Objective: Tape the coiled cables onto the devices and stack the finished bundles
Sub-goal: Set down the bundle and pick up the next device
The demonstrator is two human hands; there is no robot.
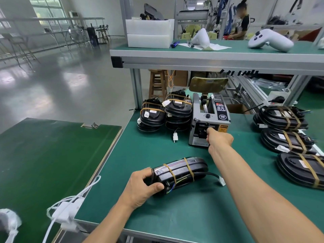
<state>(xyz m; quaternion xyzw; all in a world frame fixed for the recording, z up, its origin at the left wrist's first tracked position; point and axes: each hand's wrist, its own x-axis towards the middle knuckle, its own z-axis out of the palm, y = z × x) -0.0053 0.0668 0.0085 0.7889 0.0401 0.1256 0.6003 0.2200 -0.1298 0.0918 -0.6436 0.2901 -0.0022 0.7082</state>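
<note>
Tape work well under way, judging by the piles. Left hand [140, 187] wrapped round the near end of a black device [182, 171], holding it on edge on the green counter [157, 216]; coiled cable [184, 179] tucked along its side under two brown tape bands [190, 168], white plug [221, 181] trailing off to the right. Right hand [219, 138] stretched forward to the mouth of the grey tape dispenser [208, 120], fingers curled at the slot; whether a strip is pinched there cannot be told, fingertips hidden by the hand itself.

Finished so far, by the look of it: two stacks of banded bundles [164, 114] at the back left, just beside the dispenser, and another group of banded devices [287, 130] lined up along the right edge of the counter. No bare, untaped device to be seen within reach.

Left to do, as a judgement only: possibly one more strip for the piece in hand, given the reach to the dispenser, then onto a stack. How many remain beyond that cannot be read from this view.

Elsewhere: white game-style controller [270, 40] on the upper shelf, white cords [70, 204] on the darker green board at left.
</note>
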